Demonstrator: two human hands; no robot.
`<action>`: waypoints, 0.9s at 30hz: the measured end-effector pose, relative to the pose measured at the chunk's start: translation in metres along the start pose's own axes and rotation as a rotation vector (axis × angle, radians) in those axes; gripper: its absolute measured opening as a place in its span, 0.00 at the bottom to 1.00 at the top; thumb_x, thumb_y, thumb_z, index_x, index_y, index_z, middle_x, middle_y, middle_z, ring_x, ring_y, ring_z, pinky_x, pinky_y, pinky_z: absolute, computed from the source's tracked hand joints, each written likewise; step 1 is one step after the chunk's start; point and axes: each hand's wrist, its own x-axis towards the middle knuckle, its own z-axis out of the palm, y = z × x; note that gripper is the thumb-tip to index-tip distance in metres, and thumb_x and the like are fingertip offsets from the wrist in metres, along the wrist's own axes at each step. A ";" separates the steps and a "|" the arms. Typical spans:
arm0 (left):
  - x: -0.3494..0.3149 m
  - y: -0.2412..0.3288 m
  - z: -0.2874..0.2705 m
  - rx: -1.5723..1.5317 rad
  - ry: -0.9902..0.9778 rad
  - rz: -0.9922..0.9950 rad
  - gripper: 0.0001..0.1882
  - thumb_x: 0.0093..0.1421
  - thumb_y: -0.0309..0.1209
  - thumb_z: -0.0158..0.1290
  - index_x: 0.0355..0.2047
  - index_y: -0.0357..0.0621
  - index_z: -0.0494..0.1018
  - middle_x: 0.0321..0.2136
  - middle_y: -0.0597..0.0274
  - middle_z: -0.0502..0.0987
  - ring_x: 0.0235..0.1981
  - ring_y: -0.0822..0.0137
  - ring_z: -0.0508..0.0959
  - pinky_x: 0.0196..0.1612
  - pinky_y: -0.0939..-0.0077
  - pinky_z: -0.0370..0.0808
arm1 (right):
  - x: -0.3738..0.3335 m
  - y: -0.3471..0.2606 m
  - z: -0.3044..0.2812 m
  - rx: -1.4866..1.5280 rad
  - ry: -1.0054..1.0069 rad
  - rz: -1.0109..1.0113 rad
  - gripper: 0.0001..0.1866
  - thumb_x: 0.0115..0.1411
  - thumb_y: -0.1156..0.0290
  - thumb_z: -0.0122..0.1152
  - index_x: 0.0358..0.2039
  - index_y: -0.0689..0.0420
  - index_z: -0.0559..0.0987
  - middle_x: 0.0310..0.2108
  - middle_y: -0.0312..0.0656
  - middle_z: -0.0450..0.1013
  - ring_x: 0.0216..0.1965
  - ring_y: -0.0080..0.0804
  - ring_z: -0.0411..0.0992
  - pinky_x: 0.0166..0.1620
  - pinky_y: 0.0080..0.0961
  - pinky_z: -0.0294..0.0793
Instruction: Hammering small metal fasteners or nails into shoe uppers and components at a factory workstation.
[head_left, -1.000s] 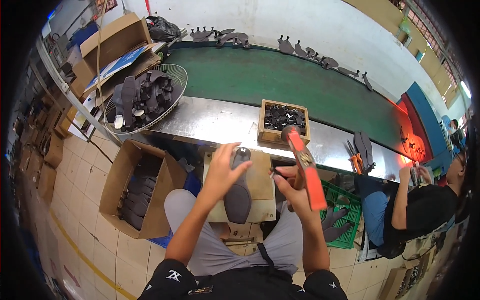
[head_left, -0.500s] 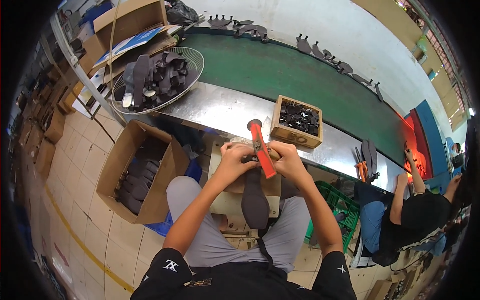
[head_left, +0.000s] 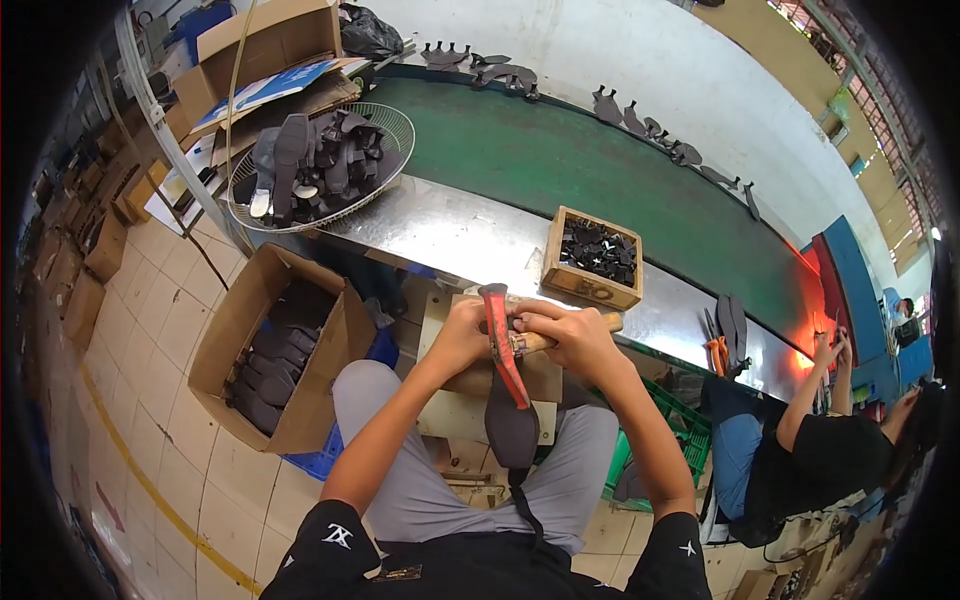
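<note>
My right hand [head_left: 572,338] is closed around the wooden handle of a red-headed hammer [head_left: 510,370]. The handle's end pokes out to the right of my fingers, and the head lies across the space between my hands. Below the hammer a dark shoe sole [head_left: 511,430] points toward me, with a black strap hanging from its near end. My left hand [head_left: 460,335] is closed at the sole's far end; its fingertips are partly hidden behind the hammer head. Under both hands is a pale work board [head_left: 435,405] in front of my lap.
Beyond my hands, a wooden box [head_left: 592,290] of small black pieces stands on the metal ledge beside a green conveyor belt [head_left: 480,140]. A wire basket [head_left: 400,165] and a cardboard box [head_left: 215,375] at left hold soles. Orange-handled pliers [head_left: 716,352] and a co-worker [head_left: 830,450] are at right.
The hammer has turned and shifted left, with its handle end now showing past my right hand. My right fingers have moved closer to the left hand. The co-worker's hands have come together.
</note>
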 end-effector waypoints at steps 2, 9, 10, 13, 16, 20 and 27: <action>0.000 0.003 -0.001 -0.147 -0.050 -0.123 0.17 0.48 0.28 0.67 0.39 0.38 0.80 0.33 0.54 0.82 0.33 0.64 0.81 0.38 0.71 0.76 | -0.004 -0.003 -0.003 -0.012 -0.034 0.000 0.20 0.47 0.80 0.65 0.42 0.50 0.83 0.44 0.35 0.80 0.33 0.37 0.79 0.30 0.28 0.76; 0.007 0.003 -0.002 -0.122 -0.049 0.008 0.15 0.49 0.29 0.68 0.36 0.36 0.81 0.31 0.57 0.82 0.30 0.71 0.79 0.33 0.77 0.75 | -0.041 -0.078 -0.006 0.798 0.360 0.718 0.18 0.69 0.70 0.54 0.56 0.66 0.71 0.29 0.45 0.74 0.29 0.28 0.74 0.33 0.24 0.74; 0.008 0.002 -0.001 -0.132 -0.033 -0.016 0.14 0.48 0.29 0.68 0.35 0.36 0.82 0.30 0.59 0.82 0.29 0.73 0.78 0.33 0.78 0.74 | -0.044 -0.082 -0.007 0.798 0.361 0.727 0.18 0.69 0.70 0.54 0.56 0.66 0.71 0.29 0.45 0.74 0.29 0.28 0.74 0.33 0.24 0.74; 0.009 0.006 -0.001 -0.156 -0.036 -0.086 0.14 0.47 0.30 0.69 0.34 0.36 0.82 0.28 0.63 0.81 0.27 0.75 0.75 0.31 0.79 0.73 | -0.049 -0.094 -0.014 0.651 0.417 0.544 0.21 0.70 0.70 0.51 0.61 0.63 0.69 0.28 0.35 0.71 0.18 0.14 0.64 0.21 0.15 0.64; 0.010 0.010 -0.001 -0.177 -0.043 -0.142 0.13 0.47 0.30 0.69 0.32 0.37 0.82 0.25 0.67 0.79 0.25 0.78 0.73 0.30 0.81 0.71 | -0.044 -0.103 -0.020 0.562 0.449 0.543 0.21 0.70 0.70 0.52 0.61 0.63 0.70 0.28 0.36 0.72 0.18 0.15 0.64 0.23 0.16 0.65; 0.009 0.011 0.000 -0.236 -0.101 -0.248 0.12 0.47 0.30 0.70 0.31 0.38 0.83 0.24 0.70 0.78 0.25 0.80 0.71 0.29 0.82 0.69 | -0.035 -0.097 -0.026 0.532 0.290 0.576 0.20 0.68 0.72 0.53 0.58 0.69 0.69 0.39 0.59 0.77 0.38 0.46 0.78 0.43 0.32 0.75; 0.011 0.006 -0.001 -0.217 -0.086 -0.172 0.11 0.47 0.30 0.69 0.31 0.39 0.83 0.24 0.70 0.78 0.25 0.80 0.71 0.29 0.83 0.68 | -0.037 -0.100 -0.013 0.495 0.449 0.568 0.19 0.69 0.71 0.52 0.59 0.61 0.72 0.24 0.40 0.72 0.24 0.22 0.69 0.29 0.23 0.70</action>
